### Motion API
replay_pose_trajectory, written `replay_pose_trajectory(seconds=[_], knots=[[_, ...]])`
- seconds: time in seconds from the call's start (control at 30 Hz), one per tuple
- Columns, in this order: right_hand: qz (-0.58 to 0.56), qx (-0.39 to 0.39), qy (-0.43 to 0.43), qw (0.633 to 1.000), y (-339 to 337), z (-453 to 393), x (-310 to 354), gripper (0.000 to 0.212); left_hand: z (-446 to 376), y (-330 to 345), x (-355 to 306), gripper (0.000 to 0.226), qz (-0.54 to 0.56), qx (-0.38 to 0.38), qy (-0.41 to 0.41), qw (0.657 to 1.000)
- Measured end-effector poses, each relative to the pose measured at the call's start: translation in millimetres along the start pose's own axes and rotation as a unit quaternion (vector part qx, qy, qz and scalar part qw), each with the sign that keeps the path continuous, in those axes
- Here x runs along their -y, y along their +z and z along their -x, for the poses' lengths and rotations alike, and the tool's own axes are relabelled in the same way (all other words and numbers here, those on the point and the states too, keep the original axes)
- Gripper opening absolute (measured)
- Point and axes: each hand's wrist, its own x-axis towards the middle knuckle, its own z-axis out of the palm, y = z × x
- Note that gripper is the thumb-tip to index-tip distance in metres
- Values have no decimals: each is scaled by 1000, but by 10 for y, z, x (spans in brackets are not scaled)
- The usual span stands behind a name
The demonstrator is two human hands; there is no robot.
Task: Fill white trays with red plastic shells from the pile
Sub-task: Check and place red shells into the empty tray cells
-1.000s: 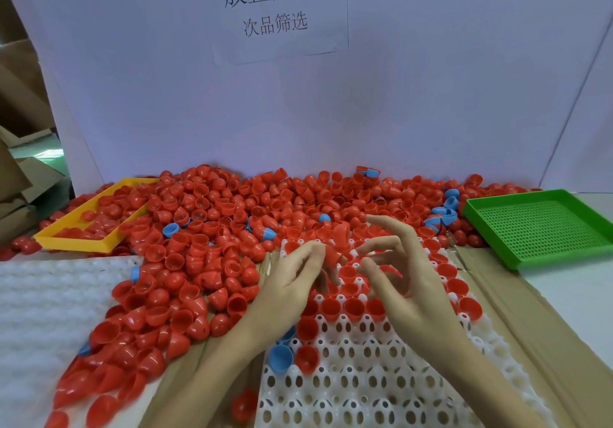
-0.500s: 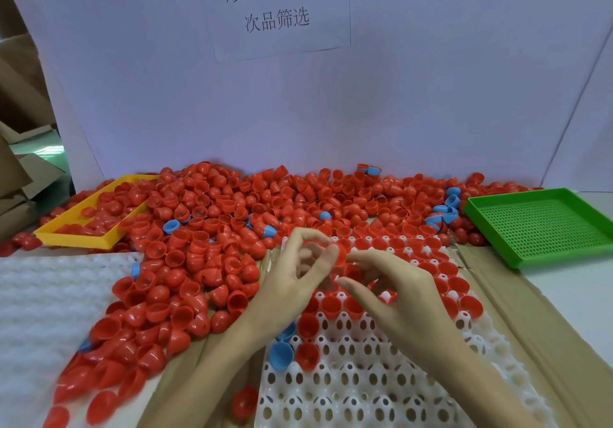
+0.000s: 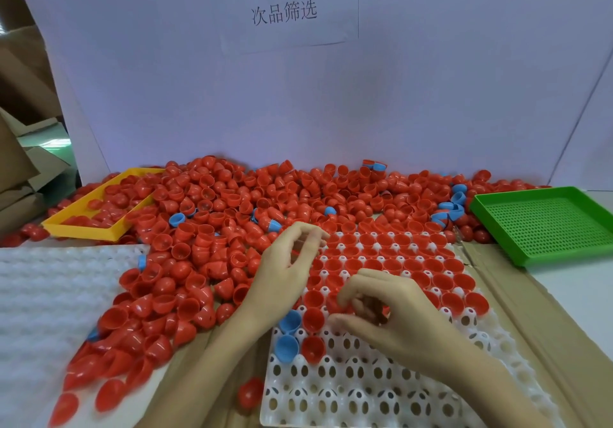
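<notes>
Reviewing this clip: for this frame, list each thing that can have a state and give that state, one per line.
white tray: far rows filled with red shells, near rows empty
blue shells: two sit in cells at the tray's left edge
right hand: fingers curled, pinching a red shell over the tray
left hand: fingers loosely curled; contents unclear
yellow tray: partly filled with red shells
green tray: empty

The right hand (image 3: 394, 314) has come down and toward the person, off the far rows of the tray (image 3: 365, 391) to the edge of the filled cells, where its curled fingers pinch a red shell (image 3: 335, 305) over a cell. The left hand (image 3: 285, 271) has parted from it; a second ago the two met fingertip to fingertip, and now it hangs just beyond, fingers loosely bent.
</notes>
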Motion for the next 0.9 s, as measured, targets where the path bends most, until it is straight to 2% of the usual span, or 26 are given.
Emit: replay_pose_trajectory(seconds=[0.27, 0.47, 0.53, 0.63, 0.73, 0.9], knots=[[7, 124, 36, 992, -45, 49, 51, 30, -36, -69, 89, 38, -80, -3, 9, 997], [-11, 105, 55, 993, -38, 38, 70, 31, -44, -72, 153, 34, -115, 3, 39, 993], [-15, 99, 58, 993, -16, 39, 66, 33, -49, -94, 207, 29, -189, 2, 60, 980], [-14, 88, 55, 995, 12, 32, 49, 37, -77, -155, 305, 17, -336, -17, 107, 936], [-20, 74, 53, 996, 21, 20, 43, 41, -143, -232, 415, 27, -392, -5, 69, 917], [-14, 52, 44, 998, 21, -8, 4, 49, -422, -304, 506, 32, -382, 1, -4, 924]])
